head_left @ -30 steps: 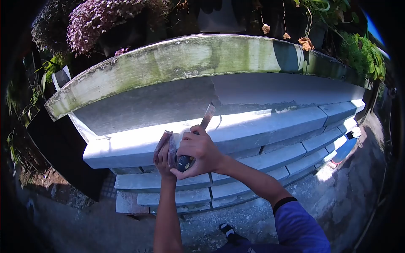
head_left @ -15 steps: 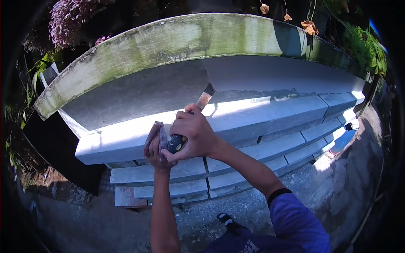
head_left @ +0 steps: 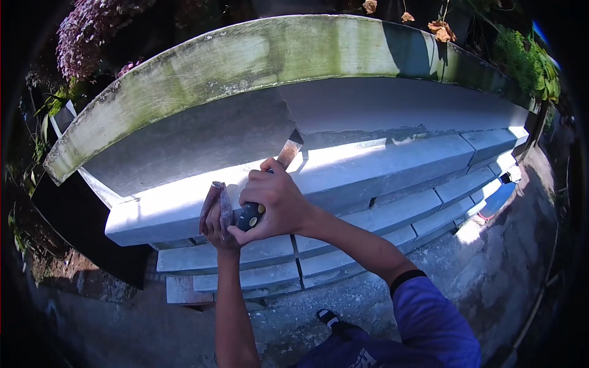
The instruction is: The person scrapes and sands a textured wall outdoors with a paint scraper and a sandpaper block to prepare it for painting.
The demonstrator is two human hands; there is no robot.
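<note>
My right hand is wrapped around a putty knife, whose black handle with yellow spots sticks out below the palm. The blade points up and away, its dark tip overlapping the lower part of the grey wall near the border between the rough dark side and the smooth pale side. Just left of it, my left hand grips a folded, brownish-purple sheet that looks like worn sandpaper. The two hands are close together, the knife's handle end right beside the left fingers.
A curved, moss-stained concrete rim overhangs the wall. Below runs a sunlit pale ledge with stepped blocks under it. Plants hang over the top, dry leaves among them. A blue object stands at the right.
My right hand and the putty knife have come slightly down along the wall toward the ledge. My left hand keeps the folded sheet beside it. The view has shifted a little.
</note>
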